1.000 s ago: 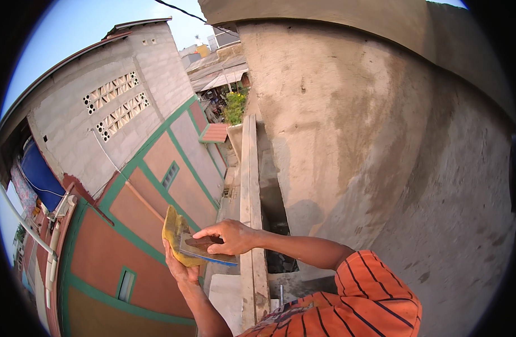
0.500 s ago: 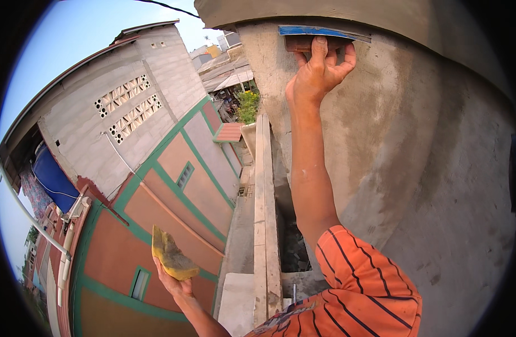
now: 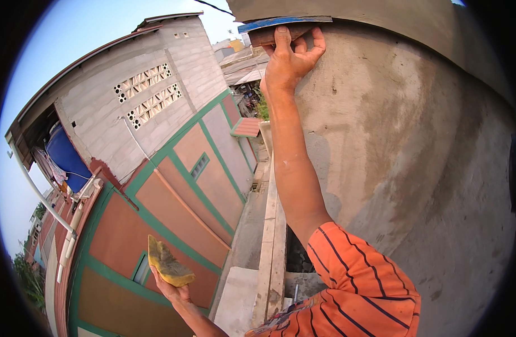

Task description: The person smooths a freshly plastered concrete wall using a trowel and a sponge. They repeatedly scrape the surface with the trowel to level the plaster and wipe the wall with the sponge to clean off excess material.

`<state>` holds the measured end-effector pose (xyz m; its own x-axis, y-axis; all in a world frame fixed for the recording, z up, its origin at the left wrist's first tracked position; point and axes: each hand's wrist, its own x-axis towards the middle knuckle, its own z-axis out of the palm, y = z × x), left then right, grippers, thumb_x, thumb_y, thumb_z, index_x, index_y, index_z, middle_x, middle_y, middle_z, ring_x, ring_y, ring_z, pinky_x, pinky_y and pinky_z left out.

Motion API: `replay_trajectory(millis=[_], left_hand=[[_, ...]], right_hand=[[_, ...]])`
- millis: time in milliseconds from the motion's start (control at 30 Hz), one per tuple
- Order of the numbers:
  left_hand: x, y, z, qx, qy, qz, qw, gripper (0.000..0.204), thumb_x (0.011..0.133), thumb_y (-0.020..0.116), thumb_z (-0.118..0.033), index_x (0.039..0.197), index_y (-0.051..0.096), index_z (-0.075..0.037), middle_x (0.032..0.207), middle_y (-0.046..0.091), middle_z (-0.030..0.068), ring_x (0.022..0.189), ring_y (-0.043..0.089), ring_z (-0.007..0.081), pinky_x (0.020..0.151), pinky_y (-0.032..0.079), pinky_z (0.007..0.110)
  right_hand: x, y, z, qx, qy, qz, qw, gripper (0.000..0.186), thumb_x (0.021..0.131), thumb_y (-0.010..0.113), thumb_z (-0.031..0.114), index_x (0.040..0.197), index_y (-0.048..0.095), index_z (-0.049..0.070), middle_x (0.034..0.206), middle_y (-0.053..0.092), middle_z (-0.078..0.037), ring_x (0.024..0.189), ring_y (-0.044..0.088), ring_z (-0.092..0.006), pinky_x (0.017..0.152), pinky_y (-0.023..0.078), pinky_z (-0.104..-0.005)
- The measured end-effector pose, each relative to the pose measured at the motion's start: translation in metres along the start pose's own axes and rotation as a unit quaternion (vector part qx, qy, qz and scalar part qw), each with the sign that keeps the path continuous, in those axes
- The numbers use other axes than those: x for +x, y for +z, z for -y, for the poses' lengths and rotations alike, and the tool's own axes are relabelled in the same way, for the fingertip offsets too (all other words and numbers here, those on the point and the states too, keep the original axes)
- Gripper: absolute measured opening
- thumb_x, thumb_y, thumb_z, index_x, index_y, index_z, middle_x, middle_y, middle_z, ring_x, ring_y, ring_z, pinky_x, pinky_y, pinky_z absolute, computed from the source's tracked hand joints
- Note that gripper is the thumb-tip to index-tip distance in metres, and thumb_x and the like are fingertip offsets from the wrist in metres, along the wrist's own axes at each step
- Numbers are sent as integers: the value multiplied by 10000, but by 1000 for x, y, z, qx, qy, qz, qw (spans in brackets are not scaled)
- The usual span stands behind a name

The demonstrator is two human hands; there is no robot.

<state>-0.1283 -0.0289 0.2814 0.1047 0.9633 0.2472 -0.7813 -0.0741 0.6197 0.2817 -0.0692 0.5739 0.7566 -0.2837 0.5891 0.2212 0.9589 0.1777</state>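
Note:
High in front of me, my right hand [image 3: 287, 66] is closed round the brown grip of a plastering float [image 3: 281, 23] with a blue edge. Its flat plate lies up along the underside of a rough cement ledge [image 3: 370, 12], at the top of the plastered wall [image 3: 359, 118]. Down at the lower left, my left hand [image 3: 172, 291] holds a yellow sponge [image 3: 168, 264] smeared with grey, out in the air away from the wall. Part of that hand's fingers is hidden behind the sponge.
A narrow parapet [image 3: 267, 247] runs below my right arm, with a dark gap beside the wall. Left of it, a passage [image 3: 244, 224] lies far below. Across stands a building [image 3: 174, 163] with green bands, vent blocks and a blue tank [image 3: 67, 157].
My right hand has moved left along the ledge with the float, toward the wall's left corner. My left hand keeps the sponge at about the same place. The view has shifted slightly.

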Motion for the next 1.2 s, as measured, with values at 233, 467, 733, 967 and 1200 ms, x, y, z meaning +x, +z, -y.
replay_trajectory(millis=[233,467,733,967,1200], left_hand=[[-4,17,14,-44,-20,-3,999,361,1009,412,-358,1245,513,-104,1093,630,57,897,647,191,710,577,332],[-1,74,42,-52,-107,29,992,350,1016,378,-315,1252,502,-87,1104,638,97,951,660,227,745,593,343],[4,46,6,-57,-14,39,998,390,1006,408,-386,1219,527,-82,1062,636,104,916,644,221,745,576,358],[-1,22,1,-74,-38,44,996,378,1009,407,-374,1234,514,-90,1090,618,79,943,623,223,763,565,363],[-13,23,-1,-68,-21,0,997,365,1007,413,-369,1236,514,-103,1080,621,76,918,626,223,760,565,366]], right_hand=[[-127,-13,1,6,179,146,973,649,858,684,53,1367,281,31,1111,546,-113,1020,558,-137,886,473,-265],[-264,-79,72,-80,446,560,694,546,843,638,64,1359,459,74,1203,616,-126,1007,617,-160,845,502,-308],[-203,-99,89,-181,503,574,620,570,811,633,92,1338,444,-14,1227,572,-143,1019,608,-214,883,493,-345],[-68,-42,33,21,221,110,969,365,873,635,22,1183,445,55,1138,559,-98,1027,589,-194,854,536,-406],[-20,-13,13,-5,149,64,987,397,858,667,46,1170,421,47,1123,559,-103,1014,603,-229,870,542,-447]])
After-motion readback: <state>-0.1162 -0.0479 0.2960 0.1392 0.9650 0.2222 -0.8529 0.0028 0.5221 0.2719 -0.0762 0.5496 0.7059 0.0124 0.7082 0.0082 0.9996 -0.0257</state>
